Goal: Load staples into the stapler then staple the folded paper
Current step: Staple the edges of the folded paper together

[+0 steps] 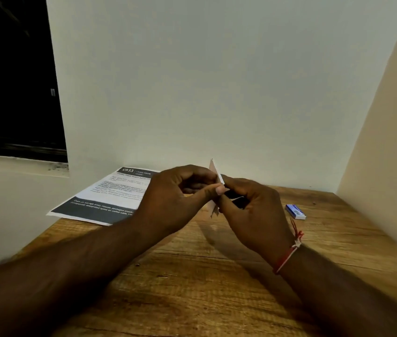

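Both hands meet above the middle of the wooden table point(192, 276). My left hand point(175, 198) pinches a small folded white paper point(214, 170), which stands on edge between the two hands. My right hand point(253, 210) is closed around a small dark stapler point(235, 199); only a sliver of it shows between the fingers, right against the paper's edge. Whether the paper sits inside the stapler's jaws is hidden by the fingers. A blue and white staple box point(295, 211) lies flat on the table to the right of my right hand.
A printed sheet point(109, 195) with dark bands lies at the table's back left, partly over the edge. A pale wall closes the back, another wall the right side. A dark window point(15, 81) is at upper left.
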A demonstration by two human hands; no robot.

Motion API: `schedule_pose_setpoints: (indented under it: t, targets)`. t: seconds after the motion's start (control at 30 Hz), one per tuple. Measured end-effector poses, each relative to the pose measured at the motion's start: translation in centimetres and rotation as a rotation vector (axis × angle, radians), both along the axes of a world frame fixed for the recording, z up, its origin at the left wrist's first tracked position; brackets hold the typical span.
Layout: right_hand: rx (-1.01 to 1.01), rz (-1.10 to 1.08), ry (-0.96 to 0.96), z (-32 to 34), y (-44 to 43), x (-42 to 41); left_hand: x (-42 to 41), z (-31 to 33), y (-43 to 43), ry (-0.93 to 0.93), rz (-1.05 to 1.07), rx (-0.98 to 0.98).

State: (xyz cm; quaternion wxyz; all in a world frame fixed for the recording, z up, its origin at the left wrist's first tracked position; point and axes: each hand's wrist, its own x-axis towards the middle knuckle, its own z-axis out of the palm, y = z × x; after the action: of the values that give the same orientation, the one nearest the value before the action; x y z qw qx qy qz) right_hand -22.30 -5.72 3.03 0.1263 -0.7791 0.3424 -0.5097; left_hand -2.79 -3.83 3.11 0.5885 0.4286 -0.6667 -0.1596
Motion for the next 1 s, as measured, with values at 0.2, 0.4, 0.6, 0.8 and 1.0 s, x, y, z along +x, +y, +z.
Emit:
schedule_pose_setpoints:
  t: [0.2,0.4,0.6,0.8,1.0]
  targets:
    - [-0.066,0.012,0.032,0.0,0.06,0.38,0.65,0.27,0.1,-0.029,0.054,-0.042]
    - [-0.036,0.015,-0.023,0.11,0.13,0.29,0.8,0.12,-0.34,-0.05,0.021,-0.048]
    - [-0.047,0.017,-0.022,0.11,0.36,0.32,0.87,-0.15,-0.63,-0.095,0.036,-0.04]
    - [-0.001,-0.006,-0.031,-0.01,-0.2,-0.06,0.45,-0.34,-0.55,-0.192,0.027,-0.023]
    - [0.148,0.107,-0.141,-0.09,-0.54,-0.34,0.78,-0.32,-0.48,-0.275,-0.019,-0.004]
